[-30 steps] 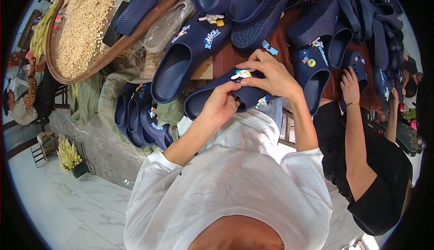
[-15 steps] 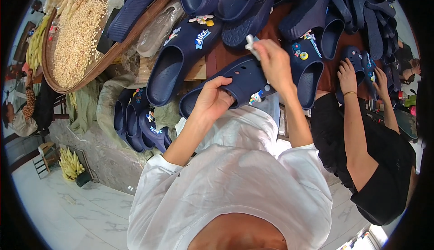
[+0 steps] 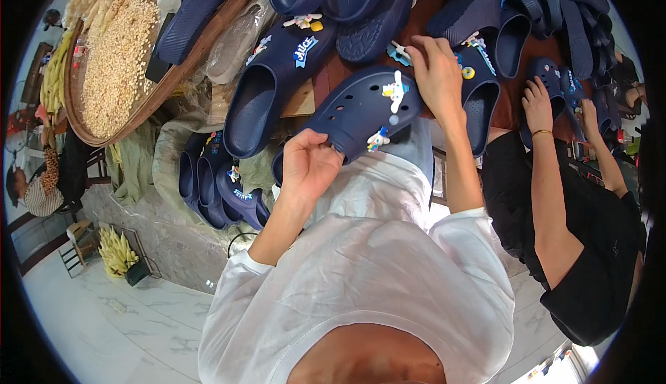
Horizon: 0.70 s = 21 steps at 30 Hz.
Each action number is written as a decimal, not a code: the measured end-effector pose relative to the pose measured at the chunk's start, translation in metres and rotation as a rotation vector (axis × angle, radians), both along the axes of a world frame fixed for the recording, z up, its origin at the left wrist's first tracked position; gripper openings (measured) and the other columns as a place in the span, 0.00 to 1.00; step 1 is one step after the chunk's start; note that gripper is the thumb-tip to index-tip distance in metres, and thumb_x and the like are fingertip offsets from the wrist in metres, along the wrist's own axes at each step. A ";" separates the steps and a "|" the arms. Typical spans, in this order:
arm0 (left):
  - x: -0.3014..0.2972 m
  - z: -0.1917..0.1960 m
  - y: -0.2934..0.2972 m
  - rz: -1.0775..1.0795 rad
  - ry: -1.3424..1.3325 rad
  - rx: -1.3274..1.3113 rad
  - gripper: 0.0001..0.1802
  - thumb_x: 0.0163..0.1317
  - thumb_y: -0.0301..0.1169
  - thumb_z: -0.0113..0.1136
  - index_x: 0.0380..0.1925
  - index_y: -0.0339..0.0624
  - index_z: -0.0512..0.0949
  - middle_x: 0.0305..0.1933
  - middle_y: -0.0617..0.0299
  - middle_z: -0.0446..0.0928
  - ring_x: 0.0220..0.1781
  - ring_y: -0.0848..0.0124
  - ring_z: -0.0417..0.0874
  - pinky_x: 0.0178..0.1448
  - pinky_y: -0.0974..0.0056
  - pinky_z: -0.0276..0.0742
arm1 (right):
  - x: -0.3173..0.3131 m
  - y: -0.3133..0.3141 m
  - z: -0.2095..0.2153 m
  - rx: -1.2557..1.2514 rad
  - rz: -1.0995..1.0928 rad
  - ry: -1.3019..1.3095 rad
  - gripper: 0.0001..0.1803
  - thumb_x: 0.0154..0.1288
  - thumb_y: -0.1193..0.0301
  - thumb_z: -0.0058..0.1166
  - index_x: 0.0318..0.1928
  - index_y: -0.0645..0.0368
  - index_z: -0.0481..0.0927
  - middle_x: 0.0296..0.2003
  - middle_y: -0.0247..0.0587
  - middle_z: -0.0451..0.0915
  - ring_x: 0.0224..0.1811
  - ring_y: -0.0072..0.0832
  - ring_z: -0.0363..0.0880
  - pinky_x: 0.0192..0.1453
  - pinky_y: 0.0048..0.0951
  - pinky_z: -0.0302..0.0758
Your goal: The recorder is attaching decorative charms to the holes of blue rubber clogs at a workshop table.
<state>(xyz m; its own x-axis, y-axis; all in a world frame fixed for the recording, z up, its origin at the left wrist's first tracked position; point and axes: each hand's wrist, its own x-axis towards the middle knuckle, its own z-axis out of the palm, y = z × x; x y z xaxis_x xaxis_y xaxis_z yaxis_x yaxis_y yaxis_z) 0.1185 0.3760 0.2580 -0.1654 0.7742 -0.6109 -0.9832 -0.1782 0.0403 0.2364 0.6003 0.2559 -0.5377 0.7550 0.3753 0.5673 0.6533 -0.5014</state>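
Observation:
My left hand (image 3: pixel 309 165) grips the heel end of a navy clog (image 3: pixel 361 110) and holds it up over my chest. The clog's holed top carries a white charm (image 3: pixel 395 91) and a small white-and-blue one (image 3: pixel 378 138). My right hand (image 3: pixel 437 72) is off the clog and stretched to the brown table (image 3: pixel 333 72) beyond it. Its fingertips pinch a small light-blue charm (image 3: pixel 399 52). Next to that hand lies another navy clog (image 3: pixel 479 92) with coloured charms.
Many navy clogs cover the table, one big one (image 3: pixel 270 82) with several charms. A round woven tray of grain (image 3: pixel 118 51) stands at the left. More clogs (image 3: pixel 215 186) sit below the table edge. A person in black (image 3: pixel 583 231) works on clogs at my right.
My right hand left the clog's top, lifted away and now reaches to the table. My left hand has tilted the clog so that its charmed top faces up.

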 end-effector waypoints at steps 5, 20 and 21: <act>0.001 -0.001 0.006 0.055 -0.093 0.228 0.28 0.52 0.18 0.48 0.58 0.25 0.64 0.62 0.45 0.68 0.68 0.53 0.66 0.75 0.50 0.58 | 0.027 -0.046 0.013 -0.315 0.108 0.127 0.13 0.62 0.68 0.60 0.45 0.60 0.81 0.41 0.45 0.76 0.46 0.42 0.76 0.50 0.35 0.72; 0.016 0.009 0.022 -0.445 0.834 -0.144 0.30 0.58 0.34 0.68 0.56 0.29 0.71 0.54 0.56 0.77 0.53 0.71 0.78 0.61 0.67 0.71 | 0.024 -0.062 -0.011 -0.147 0.061 0.265 0.15 0.58 0.72 0.64 0.46 0.57 0.81 0.43 0.42 0.75 0.46 0.37 0.71 0.51 0.33 0.70; 0.016 0.007 0.023 -0.447 0.837 -0.141 0.30 0.58 0.34 0.68 0.56 0.29 0.71 0.54 0.56 0.77 0.53 0.71 0.78 0.61 0.67 0.71 | 0.024 -0.067 -0.008 -0.145 0.059 0.267 0.15 0.58 0.72 0.64 0.46 0.57 0.81 0.43 0.42 0.75 0.46 0.37 0.71 0.51 0.33 0.70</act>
<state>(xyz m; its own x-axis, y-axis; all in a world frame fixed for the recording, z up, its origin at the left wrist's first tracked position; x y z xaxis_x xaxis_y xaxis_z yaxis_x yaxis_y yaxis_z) 0.1341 0.3986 0.2653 -0.2980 0.7995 -0.5215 -0.6022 0.2664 0.7526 0.2607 0.5338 0.2481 -0.4789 0.7813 0.4001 0.3659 0.5920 -0.7180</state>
